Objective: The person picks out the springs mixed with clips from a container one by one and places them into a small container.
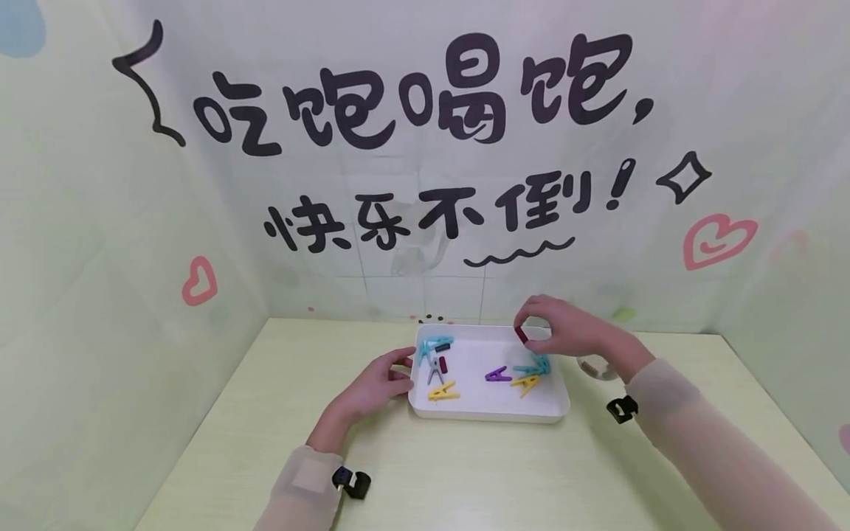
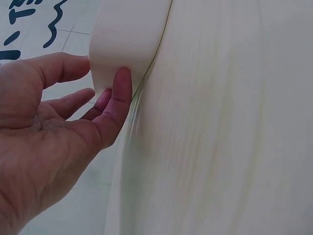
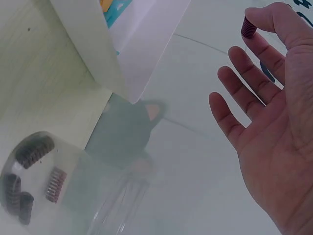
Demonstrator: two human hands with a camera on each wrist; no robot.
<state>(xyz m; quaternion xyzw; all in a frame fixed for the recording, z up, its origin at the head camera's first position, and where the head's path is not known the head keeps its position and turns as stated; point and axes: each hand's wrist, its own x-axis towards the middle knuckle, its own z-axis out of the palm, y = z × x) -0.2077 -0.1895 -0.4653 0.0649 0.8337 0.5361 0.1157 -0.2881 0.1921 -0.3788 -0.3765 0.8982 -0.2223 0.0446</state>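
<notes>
Over the right back part of a white tray [image 1: 491,407], my right hand [image 1: 564,326] pinches a small dark red spring [image 3: 249,28] between thumb and index finger; the other fingers are spread. My left hand [image 1: 381,383] touches the outside of the tray's left wall with its fingertips. Inside the tray's left side lie a teal clothespin [image 1: 440,340], a grey clothespin [image 1: 435,371], a yellow clothespin [image 1: 443,393], a black spring [image 1: 442,347] and a red spring [image 1: 443,364]. Towards the right are a purple clothespin [image 1: 497,375], another yellow clothespin [image 1: 526,383] and more teal ones.
A clear plastic cup [image 3: 73,161] with several springs in it stands right of the tray, under my right forearm. The pale wood table [image 1: 451,472] backs onto a printed white curtain [image 1: 372,295], which also hangs along both sides.
</notes>
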